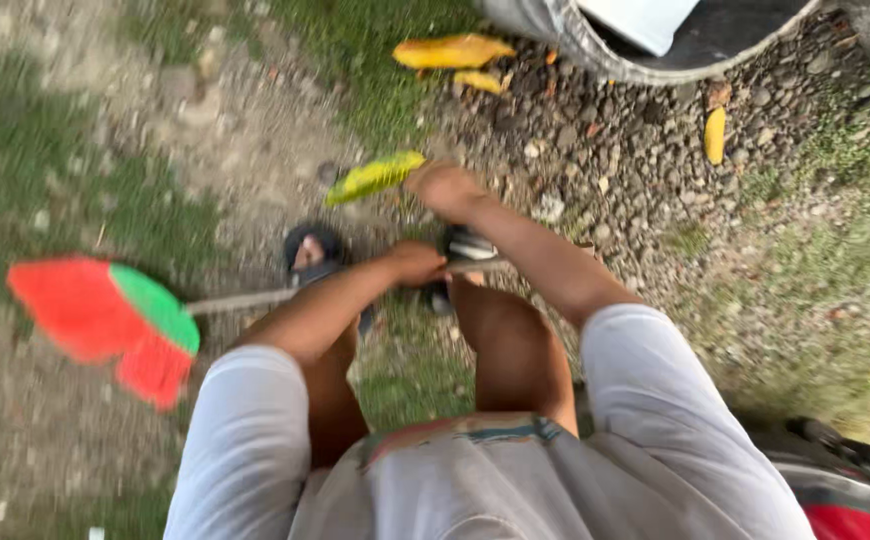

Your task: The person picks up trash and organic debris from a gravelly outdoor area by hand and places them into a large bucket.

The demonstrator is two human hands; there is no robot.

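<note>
Looking down from the head camera, the person stood on patchy grass and gravel ground (605, 170) in dark sandals, grey sleeves and a grey shirt filling the lower frame. Left hand (417, 262) was closed around the thin broom handle (245, 300), grip clamped on it near its upper end; the handle ran out to that hand's left, low over the ground, to the broom head (105, 320), a red and green fan-shaped brush, blurred, well apart from the hand. Right hand (447, 188) was stretched forward past the feet, fingers closed on one end of a long green-yellow leaf (375, 177); the leaf stuck out to the left of that grip, tilted slightly upward. Motion blur hid the exact finger placement, but the grip looked shut on the leaf. Right hand sat just ahead of the left, near but not touching. Beyond the right hand, more fallen yellow leaves (453, 52) lay on the gravel, and a single yellow leaf (715, 135) lay farther off to its right. A grey curved rim of a large object (595, 55) sat at the top edge beyond those leaves; couldn't tell what it was. One sandal (313, 250) showed just left of the left hand, under the handle line. A red and black object (845, 490) sat at the bottom right corner, well behind both hands.
</note>
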